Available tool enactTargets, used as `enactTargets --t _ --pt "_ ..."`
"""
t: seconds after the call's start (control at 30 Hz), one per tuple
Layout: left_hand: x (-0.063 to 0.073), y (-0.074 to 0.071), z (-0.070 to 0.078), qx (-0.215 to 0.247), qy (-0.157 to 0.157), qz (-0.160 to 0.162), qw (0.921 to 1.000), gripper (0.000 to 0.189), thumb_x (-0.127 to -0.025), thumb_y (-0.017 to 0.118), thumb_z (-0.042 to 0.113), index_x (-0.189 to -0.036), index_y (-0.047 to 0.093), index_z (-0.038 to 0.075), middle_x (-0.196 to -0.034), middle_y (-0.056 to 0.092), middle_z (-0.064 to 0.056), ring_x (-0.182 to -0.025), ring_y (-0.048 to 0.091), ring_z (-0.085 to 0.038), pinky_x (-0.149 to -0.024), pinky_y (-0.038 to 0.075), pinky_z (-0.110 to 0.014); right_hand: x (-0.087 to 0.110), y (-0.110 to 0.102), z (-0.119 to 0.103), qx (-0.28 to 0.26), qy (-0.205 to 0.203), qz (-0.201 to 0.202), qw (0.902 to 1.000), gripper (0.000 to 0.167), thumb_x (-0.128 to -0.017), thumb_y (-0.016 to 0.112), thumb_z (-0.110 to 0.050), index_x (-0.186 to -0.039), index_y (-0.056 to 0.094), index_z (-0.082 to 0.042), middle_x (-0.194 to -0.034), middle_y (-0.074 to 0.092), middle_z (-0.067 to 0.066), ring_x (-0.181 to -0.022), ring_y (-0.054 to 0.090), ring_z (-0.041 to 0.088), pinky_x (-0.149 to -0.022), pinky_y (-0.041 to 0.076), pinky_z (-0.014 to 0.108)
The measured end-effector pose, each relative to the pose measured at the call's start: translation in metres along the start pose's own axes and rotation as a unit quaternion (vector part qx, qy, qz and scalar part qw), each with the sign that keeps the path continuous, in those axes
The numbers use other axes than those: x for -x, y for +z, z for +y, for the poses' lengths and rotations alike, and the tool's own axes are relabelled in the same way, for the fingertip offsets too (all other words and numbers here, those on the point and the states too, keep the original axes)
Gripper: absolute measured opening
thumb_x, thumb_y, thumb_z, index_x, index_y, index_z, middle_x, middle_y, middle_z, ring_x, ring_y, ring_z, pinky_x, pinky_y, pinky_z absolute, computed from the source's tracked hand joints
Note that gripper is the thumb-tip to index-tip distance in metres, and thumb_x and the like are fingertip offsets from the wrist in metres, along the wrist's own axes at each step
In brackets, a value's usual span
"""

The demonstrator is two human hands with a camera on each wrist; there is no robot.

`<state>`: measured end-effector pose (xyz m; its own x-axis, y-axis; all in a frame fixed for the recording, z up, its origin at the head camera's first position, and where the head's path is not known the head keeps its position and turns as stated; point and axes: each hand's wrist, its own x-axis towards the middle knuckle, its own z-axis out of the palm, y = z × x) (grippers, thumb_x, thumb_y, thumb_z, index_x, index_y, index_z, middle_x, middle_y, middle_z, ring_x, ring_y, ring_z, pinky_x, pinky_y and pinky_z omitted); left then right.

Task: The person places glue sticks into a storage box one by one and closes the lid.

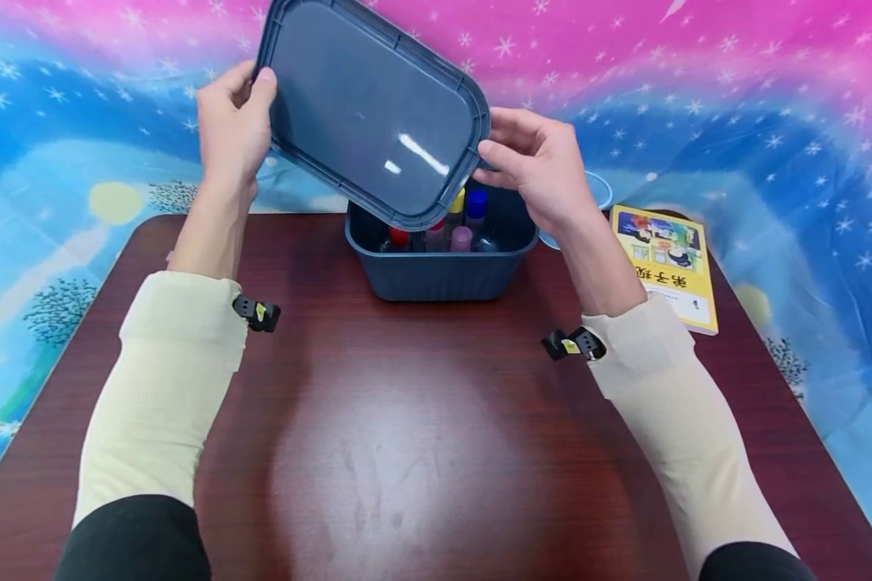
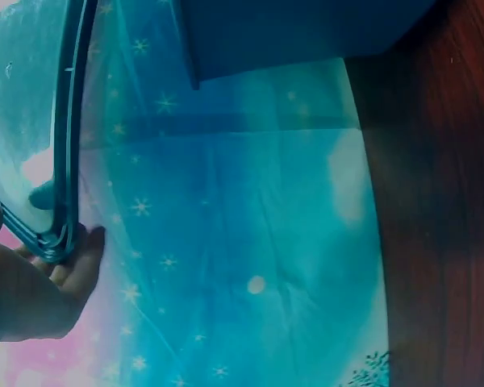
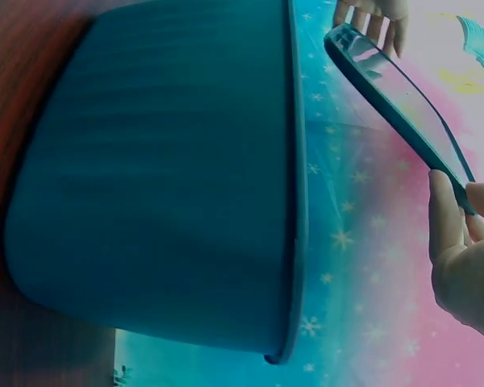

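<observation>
A dark grey-blue plastic lid (image 1: 371, 105) is held up in the air, tilted down to the right. My left hand (image 1: 236, 121) grips its left edge, thumb over the front rim. At the lower right corner my right hand (image 1: 541, 161) pinches the rim between thumb and fingers. Below and behind the lid stands a matching plastic bin (image 1: 443, 278) on the table, its top uncovered. Inside it several capped bottles show, among them ones with a blue cap (image 1: 477, 202), a red cap (image 1: 399, 238) and a pink cap (image 1: 461, 238). The lid hides part of the bin's left side.
A yellow book (image 1: 664, 266) lies at the table's right edge. Behind my right wrist shows a light blue ring-shaped rim (image 1: 599, 190), mostly hidden. The dark brown table (image 1: 407, 436) meets a snowflake-patterned cloth (image 1: 698, 121) at the back and sides.
</observation>
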<state>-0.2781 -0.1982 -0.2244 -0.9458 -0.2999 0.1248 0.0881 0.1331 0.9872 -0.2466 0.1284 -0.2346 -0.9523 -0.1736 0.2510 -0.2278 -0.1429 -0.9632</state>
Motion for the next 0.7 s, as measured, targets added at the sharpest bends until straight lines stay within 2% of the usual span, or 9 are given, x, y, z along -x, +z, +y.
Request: enactTargets --t 0.1,0.17,0.23,0.3,0.4,0.5,0.6,0.7 --pt "0.005 0.0 0.003 -0.048 -0.008 -0.01 0.9988 0.041 -0.105 0.05 0.045 -0.139 0.06 0.025 -0.137 0.055 0.004 -0.12 0.052 -0.009 -0.103 0.043 -0.028 0.0 -0.003 -0.003 0.014 -0.026 0.017 0.9994 0.033 -0.094 0.067 0.003 -0.128 0.068 0.002 -0.104 0.071 0.012 -0.097 0.07 0.023 -0.08 0.061 0.031" --pt "0.008 0.0 0.005 -0.052 -0.015 -0.026 0.9982 0.041 -0.104 0.045 0.052 -0.133 0.058 0.025 -0.13 0.054 0.004 -0.11 0.055 -0.012 -0.101 0.048 -0.032 0.0 -0.004 -0.005 0.023 -0.051 0.032 0.9979 0.032 -0.094 0.067 0.003 -0.126 0.07 0.003 -0.105 0.073 0.01 -0.098 0.07 0.022 -0.084 0.06 0.032" --pt "0.011 0.0 0.007 -0.017 -0.024 -0.052 0.9982 0.043 -0.103 0.042 0.057 -0.129 0.054 0.025 -0.122 0.051 0.003 -0.103 0.057 -0.016 -0.101 0.051 -0.04 0.001 -0.006 -0.006 0.025 -0.072 0.047 0.996 0.031 -0.093 0.067 0.004 -0.124 0.07 0.003 -0.107 0.074 0.01 -0.098 0.071 0.02 -0.088 0.059 0.033" --pt "0.013 0.0 0.007 0.036 -0.033 -0.077 0.9958 0.046 -0.103 0.039 0.058 -0.135 0.052 0.028 -0.117 0.051 0.0 -0.1 0.059 -0.021 -0.104 0.05 -0.047 0.001 -0.006 -0.007 0.024 -0.093 0.062 0.9935 0.03 -0.093 0.067 0.005 -0.122 0.072 0.003 -0.109 0.075 0.013 -0.097 0.072 0.02 -0.089 0.059 0.034" --pt "0.015 0.001 0.007 0.126 -0.047 -0.097 0.9862 0.048 -0.104 0.037 0.058 -0.139 0.054 0.029 -0.113 0.051 -0.005 -0.094 0.06 -0.027 -0.108 0.044 -0.05 0.002 -0.006 -0.006 0.032 -0.115 0.081 0.9895 0.029 -0.092 0.068 0.005 -0.121 0.072 0.003 -0.112 0.074 0.014 -0.097 0.073 0.019 -0.091 0.058 0.033" --pt "0.016 0.003 0.006 0.174 -0.051 -0.089 0.9795 0.047 -0.105 0.036 0.055 -0.133 0.059 0.025 -0.112 0.051 -0.007 -0.095 0.06 -0.029 -0.109 0.043 -0.048 0.004 -0.003 -0.006 0.058 -0.145 0.087 0.9839 0.028 -0.093 0.068 0.004 -0.12 0.073 0.002 -0.114 0.074 0.015 -0.098 0.072 0.019 -0.092 0.057 0.033" --pt "0.016 0.004 0.005 0.196 -0.043 -0.073 0.9769 0.046 -0.107 0.036 0.053 -0.125 0.061 0.019 -0.109 0.054 -0.008 -0.098 0.063 -0.032 -0.11 0.042 -0.047 0.005 -0.001 -0.005 0.061 -0.161 0.082 0.9817 0.026 -0.093 0.069 0.003 -0.118 0.074 0.001 -0.113 0.074 0.015 -0.099 0.072 0.019 -0.094 0.056 0.033" --pt "0.016 0.006 0.004 0.207 -0.028 -0.06 0.976 0.045 -0.107 0.035 0.051 -0.121 0.062 0.018 -0.098 0.056 -0.007 -0.082 0.061 -0.029 -0.108 0.044 -0.046 0.004 0.0 -0.004 0.042 -0.158 0.08 0.9832 0.025 -0.093 0.069 0.003 -0.117 0.075 0.0 -0.111 0.075 0.013 -0.099 0.071 0.02 -0.095 0.056 0.034"
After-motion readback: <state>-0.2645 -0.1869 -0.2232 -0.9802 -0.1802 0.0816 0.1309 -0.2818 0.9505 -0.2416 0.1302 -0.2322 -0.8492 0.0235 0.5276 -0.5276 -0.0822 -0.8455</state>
